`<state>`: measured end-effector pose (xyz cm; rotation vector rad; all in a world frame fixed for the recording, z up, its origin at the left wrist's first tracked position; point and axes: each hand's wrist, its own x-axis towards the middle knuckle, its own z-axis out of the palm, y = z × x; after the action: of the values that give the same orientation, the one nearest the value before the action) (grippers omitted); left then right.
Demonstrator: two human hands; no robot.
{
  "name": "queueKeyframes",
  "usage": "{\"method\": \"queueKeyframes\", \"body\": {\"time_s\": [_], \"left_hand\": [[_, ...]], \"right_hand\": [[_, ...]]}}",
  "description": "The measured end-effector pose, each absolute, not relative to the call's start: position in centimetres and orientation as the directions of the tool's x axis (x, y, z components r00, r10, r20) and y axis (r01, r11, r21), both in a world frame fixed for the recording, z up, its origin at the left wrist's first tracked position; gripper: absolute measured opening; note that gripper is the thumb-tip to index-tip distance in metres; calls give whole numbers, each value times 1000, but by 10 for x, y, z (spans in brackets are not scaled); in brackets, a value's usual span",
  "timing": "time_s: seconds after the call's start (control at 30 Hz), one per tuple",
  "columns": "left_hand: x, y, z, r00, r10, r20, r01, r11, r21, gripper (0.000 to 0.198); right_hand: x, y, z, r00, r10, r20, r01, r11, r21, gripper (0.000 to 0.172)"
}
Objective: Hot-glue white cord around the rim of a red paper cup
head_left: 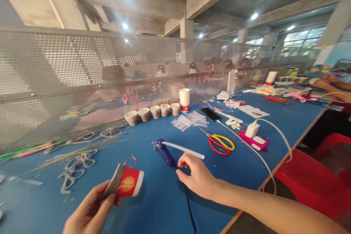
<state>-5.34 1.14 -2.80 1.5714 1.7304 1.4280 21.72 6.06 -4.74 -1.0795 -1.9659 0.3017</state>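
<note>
My left hand (91,208), at the lower left, grips a red paper cup (132,182) tipped on its side. The cup has a gold emblem and a white rim, and a grey band wraps the end between my fingers and thumb. My right hand (196,175) is beside the rear end of a dark blue glue gun (166,154). Its fingers are curled with a gap between thumb and forefinger, and nothing shows in them. A long white glue stick (186,149) sticks out of the gun, which lies on the blue table (153,208).
Several cord-wrapped cups (143,114) and a paper cup stack (184,98) stand along the mesh screen (68,76). Grey cord (75,168) lies left. Scissors (221,143), a phone (210,114) and a pink power strip (253,140) lie right. A co-worker's arm (331,86) shows far right.
</note>
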Motion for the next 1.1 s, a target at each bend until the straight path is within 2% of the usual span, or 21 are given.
{"method": "queueKeyframes", "body": {"time_s": [0.07, 0.13, 0.23, 0.37, 0.47, 0.67, 0.8, 0.93, 1.1], "left_hand": [[-39, 2, -16, -194, 950, 244, 443, -137, 886, 36], [-28, -3, -7, -185, 960, 211, 390, -125, 912, 31], [-20, -7, -3, -184, 971, 150, 347, -78, 935, 29], [-19, -11, -3, -147, 983, 110, 351, -52, 935, 28], [-20, -13, -5, -122, 988, 97, 369, -46, 928, 27], [-15, -13, -5, -93, 994, 60, 347, -24, 938, 26], [-12, -15, -4, -105, 994, 44, 334, -7, 943, 26], [-11, -15, -3, -114, 992, 57, 337, -15, 941, 28], [-10, -15, -2, -100, 993, 60, 366, -19, 931, 29]], "right_hand": [[211, 45, -40, -388, 695, 605, 469, 714, -520, 12], [200, 38, -28, -452, 615, 646, 348, 788, -507, 14], [180, 40, -14, -472, 579, 665, 207, 806, -555, 21], [159, 47, -14, -479, 545, 688, 120, 817, -564, 28], [153, 48, -22, -473, 526, 706, 146, 838, -526, 26], [153, 49, -33, -448, 491, 747, 237, 871, -431, 8], [152, 48, -32, -427, 484, 763, 280, 874, -397, 12], [152, 45, -29, -419, 508, 753, 315, 859, -404, 17], [152, 43, -29, -385, 564, 731, 316, 824, -469, 14]]}}
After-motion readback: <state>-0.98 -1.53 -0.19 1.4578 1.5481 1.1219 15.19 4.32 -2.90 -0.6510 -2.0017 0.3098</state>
